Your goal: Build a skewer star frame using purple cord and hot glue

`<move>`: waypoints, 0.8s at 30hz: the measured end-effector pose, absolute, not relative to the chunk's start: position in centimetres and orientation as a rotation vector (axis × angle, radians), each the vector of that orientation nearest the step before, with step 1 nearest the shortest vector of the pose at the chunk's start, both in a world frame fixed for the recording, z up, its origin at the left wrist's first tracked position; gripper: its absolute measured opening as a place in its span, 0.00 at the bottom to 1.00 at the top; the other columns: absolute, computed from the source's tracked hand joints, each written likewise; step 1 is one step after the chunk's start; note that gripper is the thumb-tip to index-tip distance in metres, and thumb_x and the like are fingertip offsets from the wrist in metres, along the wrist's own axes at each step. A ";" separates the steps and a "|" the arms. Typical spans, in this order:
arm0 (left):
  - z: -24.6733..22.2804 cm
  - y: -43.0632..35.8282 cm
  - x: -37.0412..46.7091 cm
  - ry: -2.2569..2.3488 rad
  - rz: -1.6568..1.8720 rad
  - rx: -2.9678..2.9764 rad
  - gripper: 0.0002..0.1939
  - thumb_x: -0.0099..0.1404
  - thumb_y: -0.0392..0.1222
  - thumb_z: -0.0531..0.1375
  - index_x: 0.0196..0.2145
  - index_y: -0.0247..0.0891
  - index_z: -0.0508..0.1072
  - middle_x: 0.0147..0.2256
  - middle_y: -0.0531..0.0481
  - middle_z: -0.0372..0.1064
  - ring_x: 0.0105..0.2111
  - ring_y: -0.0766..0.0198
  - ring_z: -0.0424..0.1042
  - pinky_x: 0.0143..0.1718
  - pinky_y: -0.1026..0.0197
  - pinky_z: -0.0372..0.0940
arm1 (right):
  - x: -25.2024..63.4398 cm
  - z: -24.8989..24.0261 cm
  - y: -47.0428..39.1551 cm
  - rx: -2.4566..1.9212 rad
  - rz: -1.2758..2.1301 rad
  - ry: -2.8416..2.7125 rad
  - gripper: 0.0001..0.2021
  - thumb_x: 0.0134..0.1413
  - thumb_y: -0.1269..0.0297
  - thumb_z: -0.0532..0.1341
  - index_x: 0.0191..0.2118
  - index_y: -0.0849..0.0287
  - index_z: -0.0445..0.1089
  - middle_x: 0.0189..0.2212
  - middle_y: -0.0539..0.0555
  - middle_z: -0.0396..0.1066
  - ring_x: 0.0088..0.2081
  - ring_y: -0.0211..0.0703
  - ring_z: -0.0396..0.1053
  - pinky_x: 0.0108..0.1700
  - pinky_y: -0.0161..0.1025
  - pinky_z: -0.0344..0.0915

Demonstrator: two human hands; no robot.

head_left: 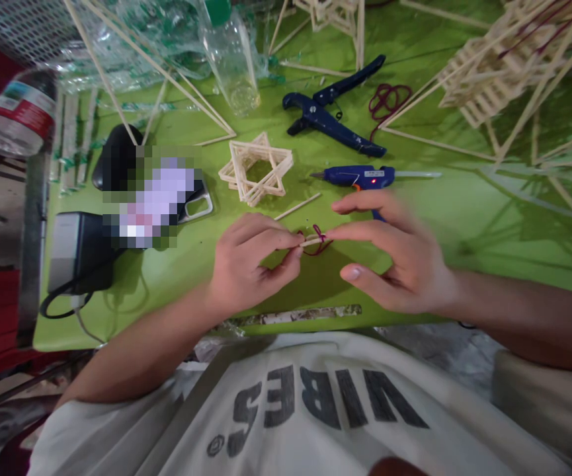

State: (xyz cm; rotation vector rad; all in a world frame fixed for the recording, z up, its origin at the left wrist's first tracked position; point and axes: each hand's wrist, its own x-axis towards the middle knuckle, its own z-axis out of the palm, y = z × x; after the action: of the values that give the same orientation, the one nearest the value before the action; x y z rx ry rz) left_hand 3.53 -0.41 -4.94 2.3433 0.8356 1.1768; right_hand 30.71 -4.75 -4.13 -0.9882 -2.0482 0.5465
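Between thumb and forefinger, my left hand [256, 261] pinches a short wooden stick [311, 242] with dark red cord [318, 233] looped around it. My right hand [399, 254] is spread, its thumb apart from the fingers; the forefinger tip is at the stick's right end, and I cannot tell if it touches. Just beyond the hands lies a loose thin stick [298, 206]. A star-shaped frame of stacked sticks [256, 169] sits farther back. Past my right hand rests a blue glue gun [352, 174] with a lit red light and a glue stick in its rear.
Blue cutters [325, 114] and a coil of red cord [389, 100] lie behind. Stick structures [484, 79] stand at the back right. On the left are a phone [199, 203], a black adapter [82, 248] with a cable, and bottles [231, 66]. A flat strip [305, 315] lies along the near edge.
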 end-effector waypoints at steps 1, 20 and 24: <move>-4.9 -0.4 3.5 0.824 1.176 2.339 0.08 0.69 0.34 0.69 0.42 0.46 0.83 0.36 0.50 0.85 0.35 0.60 0.84 0.36 0.56 0.76 | 30.7 -4.1 -4.9 -1.007 0.546 -2.058 0.18 0.71 0.55 0.68 0.62 0.44 0.77 0.64 0.63 0.76 0.60 0.64 0.79 0.63 0.68 0.79; -5.0 -0.5 3.7 0.726 1.162 2.441 0.08 0.70 0.31 0.70 0.43 0.42 0.80 0.37 0.51 0.86 0.36 0.61 0.85 0.41 0.58 0.77 | 30.6 -4.4 -4.8 -1.028 0.630 -1.853 0.09 0.79 0.60 0.61 0.40 0.51 0.65 0.30 0.50 0.68 0.31 0.43 0.64 0.37 0.48 0.62; -5.1 -0.5 3.6 0.752 1.152 2.450 0.07 0.71 0.31 0.70 0.43 0.41 0.79 0.37 0.51 0.86 0.36 0.63 0.85 0.42 0.59 0.78 | 30.5 -4.6 -4.4 -0.995 0.575 -1.878 0.10 0.78 0.63 0.62 0.39 0.53 0.66 0.28 0.48 0.69 0.29 0.40 0.65 0.35 0.45 0.62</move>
State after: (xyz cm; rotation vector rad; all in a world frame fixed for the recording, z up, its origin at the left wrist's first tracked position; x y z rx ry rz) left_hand 3.61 -0.52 -5.07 2.4496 0.7524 1.1524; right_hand 30.54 -4.38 -4.56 -0.9945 -1.8780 0.5748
